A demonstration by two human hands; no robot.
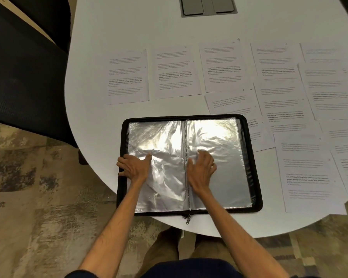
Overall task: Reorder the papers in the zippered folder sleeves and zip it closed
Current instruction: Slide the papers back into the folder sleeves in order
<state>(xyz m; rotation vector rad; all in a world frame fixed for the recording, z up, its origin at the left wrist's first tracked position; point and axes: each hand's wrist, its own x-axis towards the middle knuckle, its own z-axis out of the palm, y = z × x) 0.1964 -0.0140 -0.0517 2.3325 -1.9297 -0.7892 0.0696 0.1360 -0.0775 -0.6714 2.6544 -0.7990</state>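
A black zippered folder point(255, 163) lies open at the near edge of the white table point(141, 27). Shiny, crinkled, transparent sleeves point(161, 137) cover both halves and look to hold no paper. A zipper runs down the spine, and its pull point(188, 219) hangs at the near edge. My left hand point(135, 166) rests flat on the left sleeve, fingers over the folder's left border. My right hand point(202, 167) presses on the right sleeve just beside the spine, fingers slightly bent. Several printed papers point(127, 77) lie spread on the table beyond and to the right of the folder.
A black mesh office chair point(24, 63) stands at the left of the table. A grey cable hatch point(208, 6) is set into the table's far middle. One paper point(257, 133) is partly tucked under the folder's right edge. Patterned carpet lies below.
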